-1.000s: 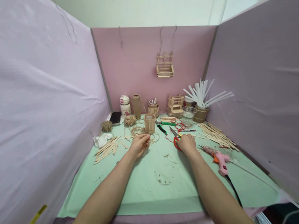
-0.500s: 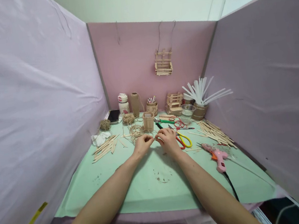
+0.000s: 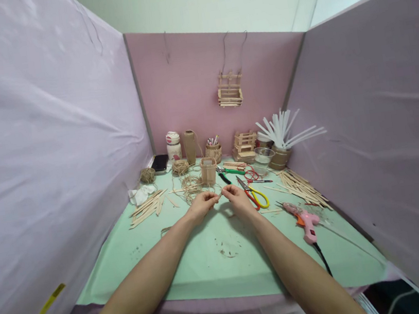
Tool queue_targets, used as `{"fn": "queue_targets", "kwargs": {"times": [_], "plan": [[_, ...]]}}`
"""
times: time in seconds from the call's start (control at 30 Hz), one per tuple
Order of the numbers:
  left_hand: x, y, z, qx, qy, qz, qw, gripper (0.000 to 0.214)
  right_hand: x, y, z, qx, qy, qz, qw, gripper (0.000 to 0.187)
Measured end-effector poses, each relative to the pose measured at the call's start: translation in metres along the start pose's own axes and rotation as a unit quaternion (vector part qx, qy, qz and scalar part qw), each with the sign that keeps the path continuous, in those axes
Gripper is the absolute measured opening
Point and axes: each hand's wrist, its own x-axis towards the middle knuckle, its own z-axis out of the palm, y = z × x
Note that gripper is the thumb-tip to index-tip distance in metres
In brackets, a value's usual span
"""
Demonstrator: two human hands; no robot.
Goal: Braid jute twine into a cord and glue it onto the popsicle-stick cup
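Note:
Over the middle of the table, my left hand [image 3: 203, 205] and my right hand [image 3: 236, 200] almost meet at the fingertips. Both are closed in a pinch on a thin strand of twine [image 3: 220, 194], mostly covered by the fingers. Just beyond the left hand lies a loose tangle of twine [image 3: 191, 186]. A small wooden-stick cup [image 3: 208, 171] stands upright behind the hands. Scissors [image 3: 259, 198] with red and yellow handles lie beside the right hand, apart from it.
A pink glue gun [image 3: 307, 220] with a black cord lies on the right. Wooden sticks [image 3: 303, 185] are spread behind it, more sticks [image 3: 148, 208] at left. Green-handled pliers [image 3: 233, 171], a clear bowl [image 3: 264, 157] and a pot of white glue sticks [image 3: 281, 156] stand or lie farther back.
My right hand has turned and its fingers have drawn back a little, uncovering more of the scissors' blades. Both hands stay pinched close together.

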Motion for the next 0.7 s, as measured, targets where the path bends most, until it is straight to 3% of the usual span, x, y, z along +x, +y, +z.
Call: {"fn": "queue_targets", "kwargs": {"times": [0.17,0.37,0.6,0.7], "plan": [[-0.004,0.007,0.004,0.02,-0.014,-0.006,1.0,0.023,0.001,-0.001,-0.001,0.03,0.005,0.009,0.999,0.038],[-0.004,0.008,0.001,0.022,0.015,0.016,1.0,0.018,-0.001,-0.004,0.0,0.02,0.003,0.019,1.0,0.037],[0.0,0.012,0.009,0.044,0.007,0.02,0.999,0.02,0.002,0.001,0.005,0.046,0.098,0.029,0.994,0.035],[-0.001,0.012,0.01,0.043,0.011,0.013,0.999,0.021,0.004,0.003,0.004,0.069,0.09,0.034,0.993,0.034]]}}
